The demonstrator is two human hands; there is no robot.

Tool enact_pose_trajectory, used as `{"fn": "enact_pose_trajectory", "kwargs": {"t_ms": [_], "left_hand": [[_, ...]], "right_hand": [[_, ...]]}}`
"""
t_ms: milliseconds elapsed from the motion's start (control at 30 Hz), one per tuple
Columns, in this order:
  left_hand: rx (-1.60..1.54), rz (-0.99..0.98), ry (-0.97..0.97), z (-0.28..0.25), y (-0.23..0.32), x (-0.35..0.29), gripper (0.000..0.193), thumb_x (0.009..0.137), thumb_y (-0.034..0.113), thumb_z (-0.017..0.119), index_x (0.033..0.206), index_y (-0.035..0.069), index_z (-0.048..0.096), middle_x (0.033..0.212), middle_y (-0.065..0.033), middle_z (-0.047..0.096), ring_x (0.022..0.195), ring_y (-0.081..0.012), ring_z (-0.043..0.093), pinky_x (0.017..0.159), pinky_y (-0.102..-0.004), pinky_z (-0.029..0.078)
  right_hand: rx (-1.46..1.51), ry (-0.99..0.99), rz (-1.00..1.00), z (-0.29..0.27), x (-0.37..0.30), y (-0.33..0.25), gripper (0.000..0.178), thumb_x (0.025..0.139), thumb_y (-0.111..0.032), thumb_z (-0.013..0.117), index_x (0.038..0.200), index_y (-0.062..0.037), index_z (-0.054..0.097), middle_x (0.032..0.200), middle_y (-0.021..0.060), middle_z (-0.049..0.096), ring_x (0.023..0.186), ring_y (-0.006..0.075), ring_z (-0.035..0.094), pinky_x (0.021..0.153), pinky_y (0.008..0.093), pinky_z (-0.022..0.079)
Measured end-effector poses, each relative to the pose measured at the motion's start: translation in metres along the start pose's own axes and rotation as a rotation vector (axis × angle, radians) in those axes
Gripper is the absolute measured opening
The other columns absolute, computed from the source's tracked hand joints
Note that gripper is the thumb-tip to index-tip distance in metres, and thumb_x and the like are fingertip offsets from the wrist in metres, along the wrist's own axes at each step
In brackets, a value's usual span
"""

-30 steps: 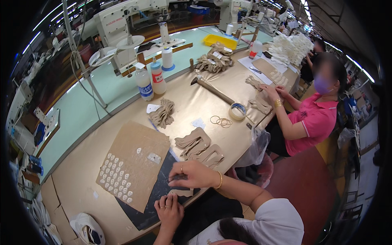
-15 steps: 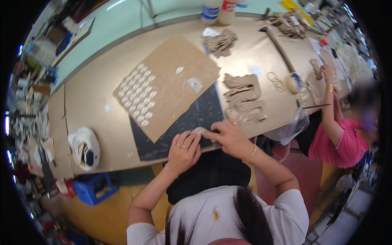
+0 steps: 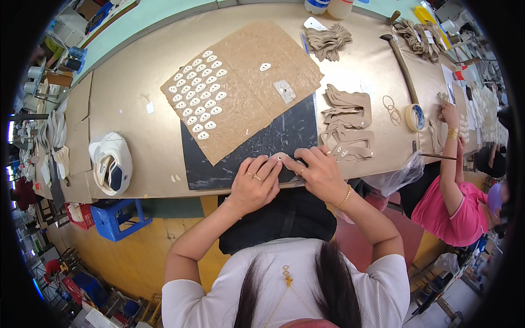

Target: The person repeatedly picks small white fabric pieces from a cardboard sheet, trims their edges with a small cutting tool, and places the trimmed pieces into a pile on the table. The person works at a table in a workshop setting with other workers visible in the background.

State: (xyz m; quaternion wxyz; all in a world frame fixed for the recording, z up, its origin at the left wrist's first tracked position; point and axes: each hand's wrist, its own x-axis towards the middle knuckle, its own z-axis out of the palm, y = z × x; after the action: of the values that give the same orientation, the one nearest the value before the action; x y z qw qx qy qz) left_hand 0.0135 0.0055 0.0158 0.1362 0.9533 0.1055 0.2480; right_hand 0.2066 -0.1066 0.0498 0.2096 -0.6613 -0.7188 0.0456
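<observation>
At the front edge of the black board (image 3: 216, 174), a small beige cut piece (image 3: 280, 156) is pinched between both hands. My left hand (image 3: 254, 185) presses it with fingertips and thumb, fingers close together. From the other side my right hand (image 3: 322, 174) grips it, its index finger laid along the piece. The fingers cover most of its shape. Beyond the board, a brown sheet (image 3: 257, 104) bears several rows of small pale ovals (image 3: 199, 87), each with dark holes. One lone oval (image 3: 265, 66) and a greyish square patch (image 3: 284, 91) lie on its right half.
Stacked beige cut pieces (image 3: 350, 109) lie right of the board, another bundle (image 3: 329, 41) behind. Farther right are rubber bands (image 3: 392, 109), a tape roll (image 3: 414, 117) and a hammer (image 3: 403, 71). A white shoe (image 3: 111, 164) stands left. A co-worker in pink (image 3: 451, 210) works at right.
The view has tilted, so the table sits higher in the picture and its things appear shifted. Both hands stay together on the beige piece, with the fingers slightly rearranged.
</observation>
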Motion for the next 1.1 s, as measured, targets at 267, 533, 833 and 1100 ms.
{"fn": "enact_pose_trajectory", "kwargs": {"t_ms": [267, 533, 833, 1100], "left_hand": [[-0.053, -0.045, -0.004, 0.0, 0.001, -0.002, 0.046, 0.073, 0.009, 0.071, 0.118, 0.0, 0.068, 0.124, -0.0111, 0.062, 0.113, -0.0296, 0.059, 0.094, -0.0457, 0.046], [0.003, 0.003, -0.005, 0.0, 0.002, -0.002, 0.045, 0.075, 0.013, 0.071, 0.117, -0.002, 0.067, 0.123, -0.0122, 0.062, 0.113, -0.0276, 0.058, 0.094, -0.0416, 0.046], [-0.012, 0.02, -0.036, 0.0, -0.001, 0.003, 0.044, 0.079, 0.009, 0.068, 0.121, -0.003, 0.066, 0.13, -0.0163, 0.062, 0.124, -0.0318, 0.058, 0.104, -0.0452, 0.045], [0.003, -0.022, -0.066, 0.004, 0.007, 0.003, 0.048, 0.078, 0.006, 0.067, 0.126, 0.0, 0.064, 0.128, -0.0142, 0.062, 0.124, -0.0316, 0.057, 0.105, -0.0471, 0.046]], "right_hand": [[0.025, -0.033, 0.09, 0.0, 0.014, -0.011, 0.04, 0.074, -0.002, 0.066, 0.112, -0.0125, 0.072, 0.102, 0.0015, 0.062, 0.09, 0.0207, 0.06, 0.089, 0.0382, 0.041], [-0.002, 0.035, 0.121, 0.008, 0.011, -0.016, 0.039, 0.075, 0.0, 0.066, 0.11, -0.0161, 0.073, 0.107, 0.0009, 0.064, 0.094, 0.021, 0.061, 0.092, 0.04, 0.04], [0.408, 0.369, 0.472, -0.031, 0.008, 0.013, 0.02, 0.095, -0.009, 0.061, 0.113, -0.0065, 0.07, 0.103, 0.0128, 0.065, 0.081, 0.0272, 0.063, 0.07, 0.0338, 0.05], [0.503, 0.003, 0.976, -0.01, -0.076, 0.027, 0.032, 0.093, -0.028, 0.071, 0.096, 0.0033, 0.069, 0.068, 0.0125, 0.065, 0.049, 0.0175, 0.052, 0.052, 0.0339, 0.043]]}}
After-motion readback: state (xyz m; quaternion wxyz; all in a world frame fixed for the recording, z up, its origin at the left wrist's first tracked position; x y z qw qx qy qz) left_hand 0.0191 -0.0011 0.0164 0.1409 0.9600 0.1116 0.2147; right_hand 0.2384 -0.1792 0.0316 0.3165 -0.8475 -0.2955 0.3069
